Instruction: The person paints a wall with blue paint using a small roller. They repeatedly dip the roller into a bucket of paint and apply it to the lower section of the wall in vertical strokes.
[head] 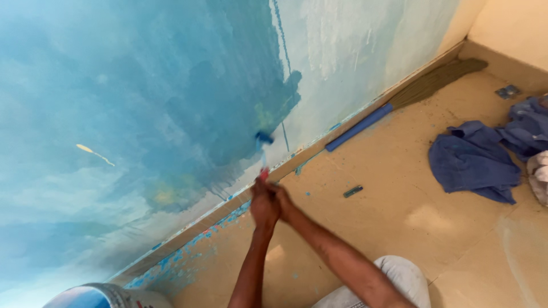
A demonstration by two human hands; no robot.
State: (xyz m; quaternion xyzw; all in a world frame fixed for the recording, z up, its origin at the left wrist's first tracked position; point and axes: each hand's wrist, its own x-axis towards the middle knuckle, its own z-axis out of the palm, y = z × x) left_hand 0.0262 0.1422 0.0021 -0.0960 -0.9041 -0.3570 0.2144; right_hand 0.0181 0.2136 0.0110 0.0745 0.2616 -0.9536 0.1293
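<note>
both hands, left hand [264,206] and right hand [283,201], close together around the red handle of a paint roller [264,138] pressed low on the wall [142,102], whose left stretch is deep blue while the right part stays pale and unpainted.

I've got a tan tiled floor [399,228] here, blue paint splatters lower left. A blue-handled broom [399,100] lies upper right along the skirting, blue cloth [474,162] at right, small dark object [353,191] centre, paint bucket [105,296] bottom left.
</note>
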